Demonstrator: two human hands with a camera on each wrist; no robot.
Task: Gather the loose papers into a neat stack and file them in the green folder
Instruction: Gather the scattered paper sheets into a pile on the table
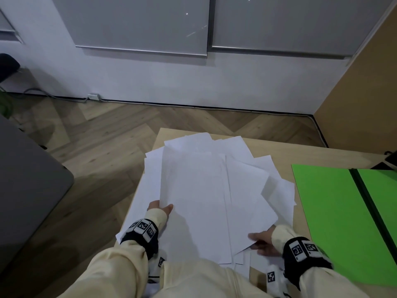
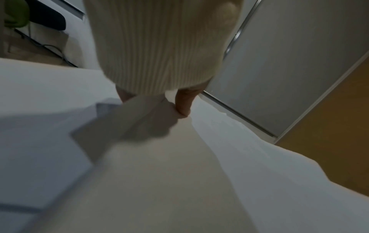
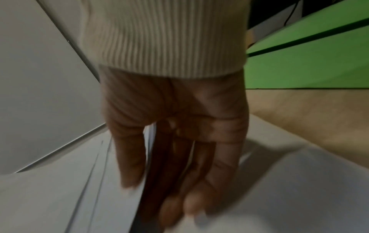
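Note:
Loose white papers point(image 1: 199, 190) lie fanned and overlapping on a light wooden table point(image 1: 279, 147). My left hand point(image 1: 163, 208) pinches the near left corner of the upper sheets, thumb on top. In the left wrist view the thumb point(image 2: 182, 105) presses on the papers point(image 2: 219, 173) and the sleeve hides the other fingers. My right hand point(image 1: 260, 238) holds the near right edge of the sheets. The right wrist view shows that hand point(image 3: 154, 197) with its thumb over the papers point(image 3: 279, 189) and its fingers under them. The green folder point(image 1: 328, 211) point(image 3: 309, 63) lies open flat to the right.
Some sheets overhang the table's left edge, with wooden floor point(image 1: 96, 147) beyond. A dark grey surface point(image 1: 32, 179) stands at the left. A black object point(image 1: 388, 160) sits past the folder's far corner. A brown panel point(image 1: 365, 82) rises at the right.

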